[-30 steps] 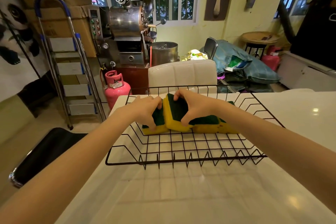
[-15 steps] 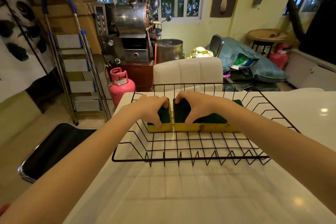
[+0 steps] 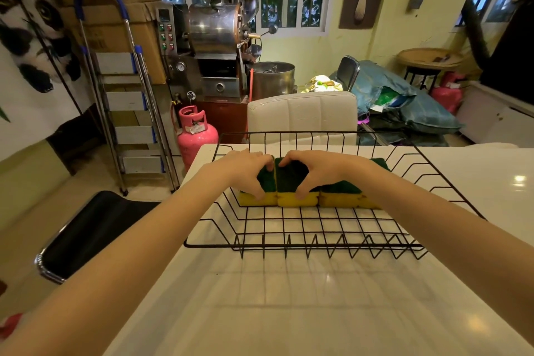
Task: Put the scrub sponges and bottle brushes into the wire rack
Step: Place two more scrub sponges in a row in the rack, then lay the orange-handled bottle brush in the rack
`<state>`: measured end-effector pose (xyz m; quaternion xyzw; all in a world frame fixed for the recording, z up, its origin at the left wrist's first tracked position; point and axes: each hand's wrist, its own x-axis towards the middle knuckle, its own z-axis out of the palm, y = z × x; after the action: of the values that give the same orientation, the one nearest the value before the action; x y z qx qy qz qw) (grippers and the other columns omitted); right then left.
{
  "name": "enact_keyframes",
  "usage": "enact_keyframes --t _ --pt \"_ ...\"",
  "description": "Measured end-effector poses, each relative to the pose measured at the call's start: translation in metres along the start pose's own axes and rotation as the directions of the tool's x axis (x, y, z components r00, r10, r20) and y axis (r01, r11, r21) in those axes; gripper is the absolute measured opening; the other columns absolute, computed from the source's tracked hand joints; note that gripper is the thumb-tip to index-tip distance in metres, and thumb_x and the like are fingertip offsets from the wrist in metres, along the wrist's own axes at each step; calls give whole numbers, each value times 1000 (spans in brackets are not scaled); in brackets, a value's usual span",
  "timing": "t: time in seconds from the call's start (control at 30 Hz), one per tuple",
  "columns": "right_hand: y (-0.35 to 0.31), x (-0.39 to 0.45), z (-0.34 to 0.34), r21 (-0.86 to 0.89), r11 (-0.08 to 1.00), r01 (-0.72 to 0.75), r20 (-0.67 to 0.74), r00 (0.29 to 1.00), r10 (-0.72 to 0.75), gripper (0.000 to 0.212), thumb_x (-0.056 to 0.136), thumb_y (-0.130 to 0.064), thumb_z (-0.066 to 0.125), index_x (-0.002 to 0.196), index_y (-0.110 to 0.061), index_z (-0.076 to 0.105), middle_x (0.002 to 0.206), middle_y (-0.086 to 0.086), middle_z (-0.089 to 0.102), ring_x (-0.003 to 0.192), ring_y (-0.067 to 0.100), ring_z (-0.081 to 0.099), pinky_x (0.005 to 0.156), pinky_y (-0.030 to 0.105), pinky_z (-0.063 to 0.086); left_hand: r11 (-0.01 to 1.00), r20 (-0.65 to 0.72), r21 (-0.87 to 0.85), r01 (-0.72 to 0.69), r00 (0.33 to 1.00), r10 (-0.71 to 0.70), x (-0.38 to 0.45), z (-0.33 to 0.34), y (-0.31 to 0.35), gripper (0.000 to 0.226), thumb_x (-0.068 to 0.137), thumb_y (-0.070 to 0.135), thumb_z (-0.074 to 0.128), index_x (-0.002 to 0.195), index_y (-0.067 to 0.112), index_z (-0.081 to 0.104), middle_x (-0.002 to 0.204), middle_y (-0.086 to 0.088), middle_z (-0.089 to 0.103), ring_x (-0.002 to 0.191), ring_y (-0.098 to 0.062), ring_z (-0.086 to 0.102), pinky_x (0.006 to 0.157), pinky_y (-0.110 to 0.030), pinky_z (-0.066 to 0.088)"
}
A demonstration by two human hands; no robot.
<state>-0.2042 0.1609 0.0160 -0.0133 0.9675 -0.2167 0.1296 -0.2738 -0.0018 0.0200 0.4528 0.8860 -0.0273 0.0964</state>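
Observation:
A black wire rack [image 3: 303,246] stands on the white counter. Three yellow scrub sponges with green tops lie side by side in its far half. My left hand [image 3: 245,170] rests on the left sponge [image 3: 261,198], thumb on its front face. My right hand [image 3: 312,170] grips the middle sponge [image 3: 297,199], thumb on its yellow front. The right sponge [image 3: 344,196] lies partly under my right forearm. No bottle brushes are in view.
The white counter [image 3: 289,312] stretches toward me and to the right. A white padded chair back [image 3: 302,114] stands behind the rack. A black stool [image 3: 86,234] sits at the left, with a pink gas cylinder [image 3: 195,136] and a stepladder [image 3: 127,113] beyond.
The middle sponge was tilted up on edge one second ago; my right hand has laid it flat, level with the other two. Both hands remain on the sponges.

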Motion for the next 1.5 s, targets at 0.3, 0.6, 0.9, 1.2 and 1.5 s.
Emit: enact_keyframes --t 0.3,0.6,0.9,1.2,1.5 --pt "-16 -21 19 -275 961 6 -106 994 -37 77 77 -27 67 141 -17 24 137 10 43 124 27 40 102 40 40 986 -77 -163 -18 997 5 -20 5 12 57 75 31 64 127 19 43 124 -7 49 111 -22 48 92 -35 46" --pt "-26 -76 21 -11 999 48 -371 927 -49 80 80 -25 65 143 -23 17 149 8 33 135 25 29 108 39 30 921 -252 -360 -146 966 54 -64 2 46 84 77 42 62 143 25 12 151 -5 26 134 -20 30 105 -32 30" --pt "-52 -170 52 124 982 140 -588 808 -41 76 82 -24 63 143 -26 18 143 3 41 130 16 38 104 31 35 841 -417 -433 -324 899 131 -130 14 96 81 78 45 59 142 32 12 150 4 28 133 -13 31 107 -32 30" --pt "-46 -249 97 122 992 29 -387 922 21 67 80 -39 63 137 -30 29 128 -5 48 109 9 49 78 14 40 858 -201 -356 -370 927 316 -178 36 142 93 67 61 58 141 39 5 154 14 14 136 -5 20 109 -30 23" --pt "-43 -285 111 12 990 -139 -46 989 139 50 72 -35 72 118 -33 50 108 -4 56 97 14 56 81 30 49 909 102 -294 -297 935 338 -188 54 155 79 68 54 67 134 37 28 140 10 39 119 -9 41 99 -27 37"
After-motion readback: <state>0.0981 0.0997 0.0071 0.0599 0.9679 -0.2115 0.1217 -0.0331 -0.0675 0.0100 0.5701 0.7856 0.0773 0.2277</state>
